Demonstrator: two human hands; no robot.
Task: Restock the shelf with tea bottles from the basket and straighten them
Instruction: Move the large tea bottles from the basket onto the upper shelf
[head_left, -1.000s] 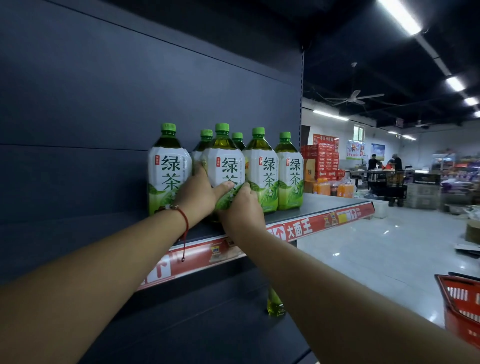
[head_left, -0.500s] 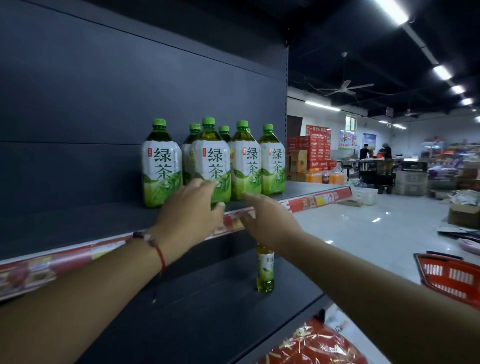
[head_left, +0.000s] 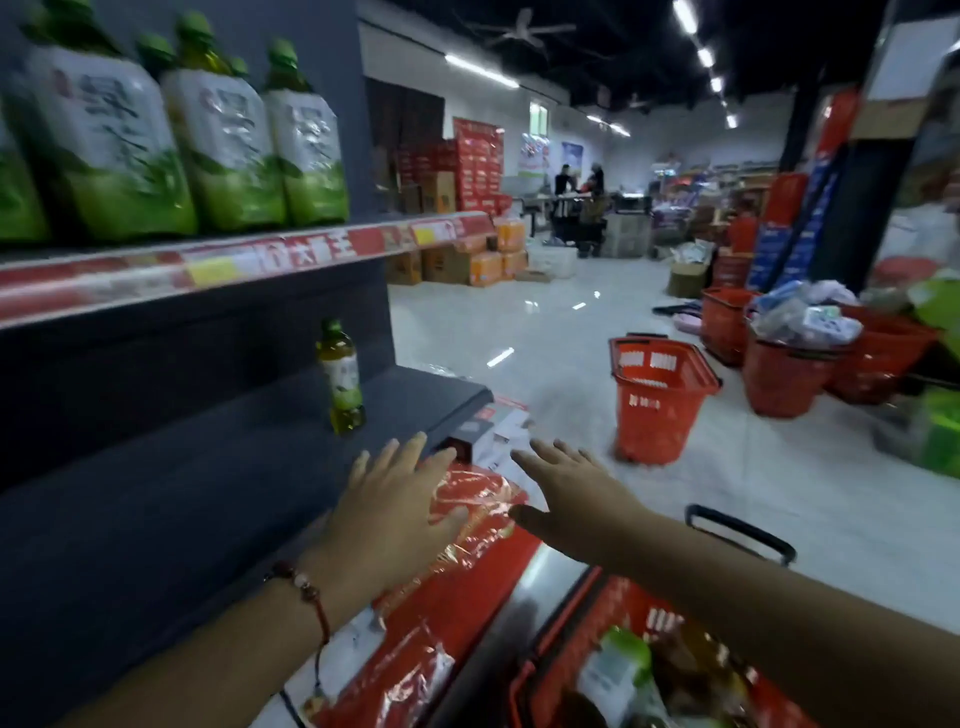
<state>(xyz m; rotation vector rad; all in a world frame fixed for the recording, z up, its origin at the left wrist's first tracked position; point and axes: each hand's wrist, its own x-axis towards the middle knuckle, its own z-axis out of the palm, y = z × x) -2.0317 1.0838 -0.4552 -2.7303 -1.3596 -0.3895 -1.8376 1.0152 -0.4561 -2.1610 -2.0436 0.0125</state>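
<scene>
1. Nearest to me, at the bottom right, sits the red basket (head_left: 566, 670) with tea bottles in it; I can see at least one pale label and a green cap (head_left: 621, 670), though blur keeps me from counting. So stock is left to shelve, in my judgement.

2. Both my hands are empty. The left hand (head_left: 400, 512), with a red cord bracelet (head_left: 306, 592) at the wrist, has its fingers spread and relaxed, holding nothing. The right hand (head_left: 566, 491) is likewise spread and holds nothing. Both hang in front of the lower shelf edge, over red shiny packets (head_left: 457, 582) on the level below.

3. Just beyond the hands, one small tea bottle (head_left: 340, 376) stands upright and alone on the lower shelf (head_left: 182, 467), near its right end.

4. Higher and farther left, the upper shelf (head_left: 208, 265) carries a row of large tea bottles (head_left: 223, 150) standing upright, close together, labels facing out, with more caps showing behind. That group reads as stocked and straightened, as far as the blur lets me say.

5. I judge the task partway done: one batch is placed, and the next step would be fetching another bottle from the basket by me.

6. Farther off, another red basket (head_left: 657, 405) stands on the pale floor (head_left: 545, 332), with more baskets and stacked cartons (head_left: 478, 166) beyond.
</scene>
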